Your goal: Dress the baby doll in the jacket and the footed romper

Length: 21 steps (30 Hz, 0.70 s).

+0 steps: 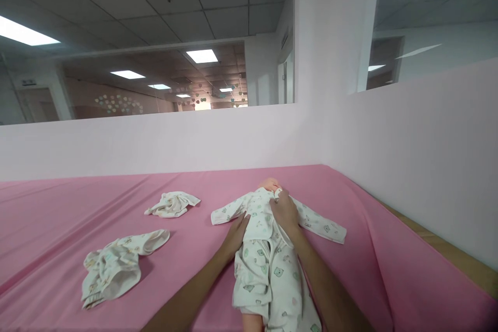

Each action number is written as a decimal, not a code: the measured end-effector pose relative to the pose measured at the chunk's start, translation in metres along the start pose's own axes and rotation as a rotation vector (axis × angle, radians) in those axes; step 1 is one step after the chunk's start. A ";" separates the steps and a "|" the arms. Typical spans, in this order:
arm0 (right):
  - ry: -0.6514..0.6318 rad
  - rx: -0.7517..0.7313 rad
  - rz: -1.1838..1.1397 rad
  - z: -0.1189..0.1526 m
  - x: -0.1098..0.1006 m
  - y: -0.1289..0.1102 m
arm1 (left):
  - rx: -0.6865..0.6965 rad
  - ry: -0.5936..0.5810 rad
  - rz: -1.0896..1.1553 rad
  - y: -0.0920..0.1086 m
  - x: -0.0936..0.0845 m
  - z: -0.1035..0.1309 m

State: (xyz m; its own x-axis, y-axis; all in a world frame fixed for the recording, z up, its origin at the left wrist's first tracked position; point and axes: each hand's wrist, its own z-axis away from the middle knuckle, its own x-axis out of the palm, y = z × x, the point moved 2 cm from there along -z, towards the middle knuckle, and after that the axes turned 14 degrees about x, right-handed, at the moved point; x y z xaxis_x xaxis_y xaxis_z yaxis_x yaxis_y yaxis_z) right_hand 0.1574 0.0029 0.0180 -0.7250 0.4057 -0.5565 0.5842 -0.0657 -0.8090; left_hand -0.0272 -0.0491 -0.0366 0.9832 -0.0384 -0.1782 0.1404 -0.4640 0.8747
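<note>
A baby doll (270,183) lies on its back on the pink sheet, dressed in a white printed baby shirt (258,225) and matching baby pants (278,275). The shirt's sleeves spread out to both sides. My right hand (286,211) is closed on the shirt's front edge near the collar, its fingers pinched together. Along the left side of the doll's torso, my left hand (235,233) rests with fingers stretched against the shirt. One pant leg is bunched up, and a bare doll leg (252,322) shows below it. Most of the doll's head is hidden behind the collar and my right hand.
Two crumpled white printed garments lie to the left: a smaller garment (173,204) farther back and a larger garment (112,267) nearer. The pink sheet (187,270) has folds and ends at white walls behind and right. A wooden edge (439,244) shows at the right.
</note>
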 end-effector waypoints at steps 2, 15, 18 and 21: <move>-0.003 0.006 0.066 0.002 -0.002 0.002 | 0.013 -0.001 -0.004 -0.001 -0.001 0.000; -0.020 -0.097 0.148 -0.006 -0.001 0.006 | 0.029 -0.016 0.004 -0.003 -0.002 -0.001; -0.035 -0.098 0.148 -0.006 -0.003 0.007 | 0.026 -0.013 -0.022 -0.001 -0.002 0.001; -0.047 -0.111 0.138 -0.005 -0.005 0.007 | 0.038 0.024 -0.125 0.001 -0.006 -0.003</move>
State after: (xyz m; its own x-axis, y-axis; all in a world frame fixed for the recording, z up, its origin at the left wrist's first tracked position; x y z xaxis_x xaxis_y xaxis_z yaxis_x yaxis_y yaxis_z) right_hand 0.1671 0.0049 0.0157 -0.6500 0.3570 -0.6708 0.7138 -0.0158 -0.7001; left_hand -0.0326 -0.0465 -0.0330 0.9609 0.0425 -0.2735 0.2578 -0.4970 0.8286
